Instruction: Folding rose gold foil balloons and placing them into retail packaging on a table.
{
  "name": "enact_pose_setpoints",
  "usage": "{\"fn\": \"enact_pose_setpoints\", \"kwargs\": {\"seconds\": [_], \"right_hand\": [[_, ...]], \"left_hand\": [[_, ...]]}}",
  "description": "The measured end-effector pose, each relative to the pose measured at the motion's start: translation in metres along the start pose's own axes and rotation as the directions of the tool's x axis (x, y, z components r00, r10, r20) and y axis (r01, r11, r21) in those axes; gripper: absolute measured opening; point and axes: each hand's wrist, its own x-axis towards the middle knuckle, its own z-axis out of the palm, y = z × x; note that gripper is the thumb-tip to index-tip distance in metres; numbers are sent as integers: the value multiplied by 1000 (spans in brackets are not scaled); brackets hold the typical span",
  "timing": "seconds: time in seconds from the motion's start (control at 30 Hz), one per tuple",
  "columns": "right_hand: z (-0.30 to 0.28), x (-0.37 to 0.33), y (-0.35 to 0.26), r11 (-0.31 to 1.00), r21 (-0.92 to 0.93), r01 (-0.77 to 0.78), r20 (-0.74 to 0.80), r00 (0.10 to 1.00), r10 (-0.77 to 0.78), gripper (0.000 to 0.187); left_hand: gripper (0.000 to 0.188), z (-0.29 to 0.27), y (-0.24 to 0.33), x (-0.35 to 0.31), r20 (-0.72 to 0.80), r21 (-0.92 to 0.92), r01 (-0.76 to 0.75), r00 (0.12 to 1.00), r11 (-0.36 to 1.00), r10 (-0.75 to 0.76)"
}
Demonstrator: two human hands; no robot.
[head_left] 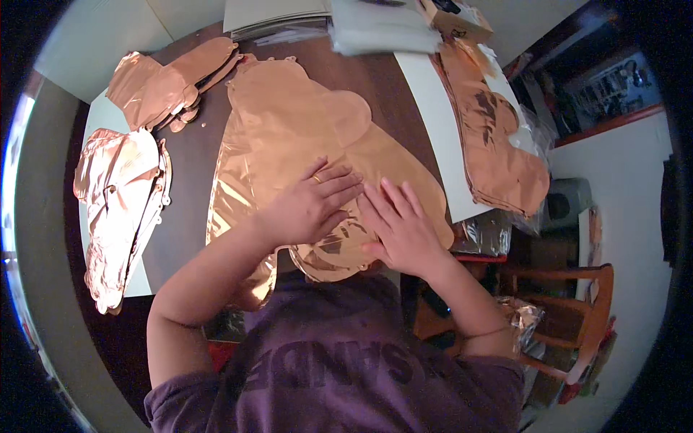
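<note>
A large, flat rose-gold foil balloon [289, 123] lies spread on the dark table, its lower edge reaching the near side by my body. My left hand [314, 206], with a ring on one finger, rests flat on the balloon's lower middle, fingers pointing right. Just beside it, my right hand [404, 227] lies on the foil with its fingers spread, and the fingertips of both hands nearly meet. Neither hand grips anything. Shiny creases show in the foil below my hands and along its left side.
Folded foil balloons [162, 86] are piled at the far left, with another shiny stack [119, 195] nearer. At the right, more foil balloons [491, 137] lie on a white board [426, 108]. Clear plastic bags [382, 29] sit at the back. A wooden chair [592, 310] stands right.
</note>
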Motion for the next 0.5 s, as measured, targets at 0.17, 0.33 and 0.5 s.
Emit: {"fn": "enact_pose_setpoints", "kwargs": {"seconds": [0.17, 0.33, 0.5], "right_hand": [[5, -27, 8, 976, 11, 215, -10, 976, -215, 57], [13, -31, 7, 942, -71, 327, -223, 916, -334, 36], [17, -30, 1, 938, -55, 342, -312, 887, -341, 31]], "left_hand": [[48, -2, 1, 1, 14, -52, 5, 1000, 999, -5], [46, -4, 0, 2, 18, -39, 7, 1000, 999, -6], [46, -3, -4, 1, -5, -19, -47, 999, 999, 47]]}}
